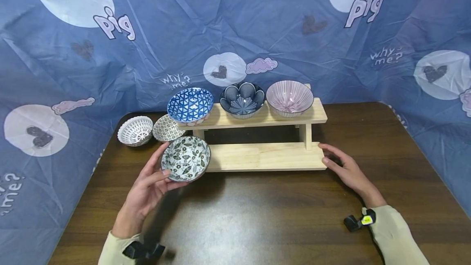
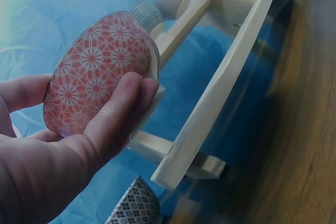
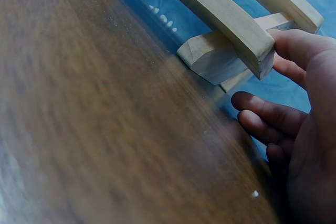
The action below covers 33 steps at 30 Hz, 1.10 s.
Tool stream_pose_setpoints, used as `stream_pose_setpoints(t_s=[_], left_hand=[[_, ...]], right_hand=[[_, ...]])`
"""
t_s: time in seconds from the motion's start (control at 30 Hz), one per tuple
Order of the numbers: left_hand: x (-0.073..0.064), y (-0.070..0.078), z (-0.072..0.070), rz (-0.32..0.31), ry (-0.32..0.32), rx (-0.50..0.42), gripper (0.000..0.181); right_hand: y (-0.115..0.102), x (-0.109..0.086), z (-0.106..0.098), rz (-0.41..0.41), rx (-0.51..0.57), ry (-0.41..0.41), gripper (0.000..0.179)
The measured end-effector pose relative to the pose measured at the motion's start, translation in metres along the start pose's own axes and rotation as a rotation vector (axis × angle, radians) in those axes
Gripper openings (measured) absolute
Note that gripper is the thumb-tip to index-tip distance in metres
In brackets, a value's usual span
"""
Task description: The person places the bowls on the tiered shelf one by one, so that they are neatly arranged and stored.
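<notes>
My left hand (image 1: 147, 189) grips a bowl (image 1: 186, 158) by its side, tilted so its inside faces the head view. Green leaves cover the white inside; in the left wrist view its outside shows red with white flowers. It overlaps the left end of the lower shelf of a wooden two-tier stand (image 1: 254, 158). My right hand (image 1: 349, 173) touches the right end of that shelf with its fingertips, its other fingers loosely bent in the right wrist view. On the upper shelf sit a blue-patterned bowl (image 1: 190, 105), a dark petal-patterned bowl (image 1: 243, 100) and a pink-striped bowl (image 1: 290, 97).
Left of the stand, a white bowl with a scalloped rim (image 1: 135, 131) and a small dark-patterned bowl (image 1: 168, 128) stand on the brown table (image 1: 239, 216). A blue printed cloth (image 1: 294, 44) hangs behind and at both sides.
</notes>
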<state>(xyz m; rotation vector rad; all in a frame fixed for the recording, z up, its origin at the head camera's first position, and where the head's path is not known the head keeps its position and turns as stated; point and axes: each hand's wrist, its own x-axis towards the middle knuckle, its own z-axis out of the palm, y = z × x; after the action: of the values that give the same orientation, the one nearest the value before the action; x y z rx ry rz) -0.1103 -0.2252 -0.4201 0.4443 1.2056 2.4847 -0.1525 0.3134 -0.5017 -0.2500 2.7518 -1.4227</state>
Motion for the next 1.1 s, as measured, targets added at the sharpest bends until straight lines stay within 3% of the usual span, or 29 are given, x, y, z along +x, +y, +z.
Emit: stream_pose_setpoints(t_s=[0.2,0.63,1.1], left_hand=[[0.006,-0.004,0.007,-0.017,0.021,0.017,0.076],[0.024,-0.014,0.025,-0.025,-0.031,0.006,0.074],[0.041,-0.027,0.048,-0.093,0.013,0.064,0.078]], right_hand=[[0.000,-0.001,0.000,-0.005,0.001,0.001,0.050],[0.000,-0.001,0.000,0.002,0.005,0.002,0.050],[0.002,-0.001,0.000,-0.031,0.023,0.018,0.046]])
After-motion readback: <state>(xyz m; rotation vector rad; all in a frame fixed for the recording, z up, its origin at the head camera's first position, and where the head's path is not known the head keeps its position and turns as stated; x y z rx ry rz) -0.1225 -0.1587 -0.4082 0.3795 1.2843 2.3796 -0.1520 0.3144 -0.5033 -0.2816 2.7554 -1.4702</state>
